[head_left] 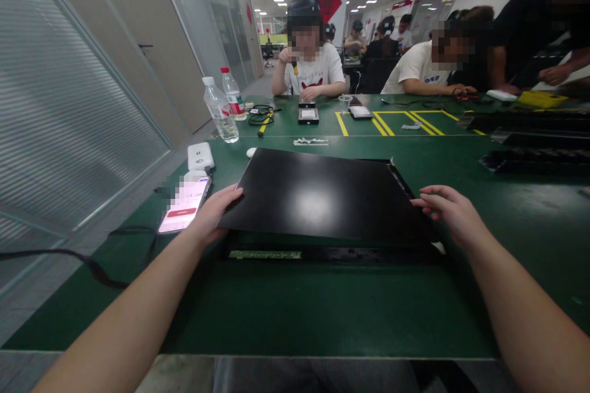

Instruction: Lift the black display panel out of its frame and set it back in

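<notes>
A thin, glossy black panel (318,196), like a display sheet, is tilted above a black frame (369,254). Along the frame's near edge runs a narrow green circuit board (265,255). My left hand (216,212) is closed on the panel's left edge, thumb on top and fingers underneath. At the opposite edge, my right hand (445,212) has its fingertips pinched against the panel's side. Between panel and frame a dark gap shows at the near side. What lies beneath the panel is hidden.
A lit phone (184,206) and a white power bank (200,156) lie left of the panel. Two water bottles (221,112) stand behind them. Dark long parts (534,161) lie at the right. Across the green table (322,313), a person (308,67) sits near hard drives (308,115).
</notes>
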Available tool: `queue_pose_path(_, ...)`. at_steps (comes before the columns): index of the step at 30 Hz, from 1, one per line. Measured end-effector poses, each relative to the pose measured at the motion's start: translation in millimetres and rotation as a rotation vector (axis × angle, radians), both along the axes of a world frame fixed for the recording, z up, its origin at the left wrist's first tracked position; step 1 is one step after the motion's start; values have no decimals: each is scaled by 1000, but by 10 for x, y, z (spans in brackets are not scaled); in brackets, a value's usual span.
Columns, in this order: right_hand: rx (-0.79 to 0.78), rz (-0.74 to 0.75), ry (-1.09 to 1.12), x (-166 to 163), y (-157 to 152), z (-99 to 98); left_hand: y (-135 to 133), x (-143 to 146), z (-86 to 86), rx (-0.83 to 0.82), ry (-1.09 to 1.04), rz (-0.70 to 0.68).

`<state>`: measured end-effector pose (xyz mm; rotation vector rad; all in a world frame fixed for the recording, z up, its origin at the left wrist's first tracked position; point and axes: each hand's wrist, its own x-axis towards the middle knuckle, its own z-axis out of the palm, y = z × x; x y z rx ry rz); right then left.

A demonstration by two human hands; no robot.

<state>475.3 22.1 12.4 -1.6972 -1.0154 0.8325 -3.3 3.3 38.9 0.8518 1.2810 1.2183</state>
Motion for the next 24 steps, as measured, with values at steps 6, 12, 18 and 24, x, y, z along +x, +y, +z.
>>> queue_pose_path(6,29,8,-25,31,6,-41,22,-22,-33,-19,28,-26)
queue_pose_path(12,54,38,-92,80,37,-120,28,-24,-33,-42,8,-60)
queue_pose_path(18,-5,54,-249,81,35,-119,69,-85,-80,-41,15,-103)
queue_pose_path(24,-11,61,-346,118,44,-171,79,-53,-80,-24,10,-68)
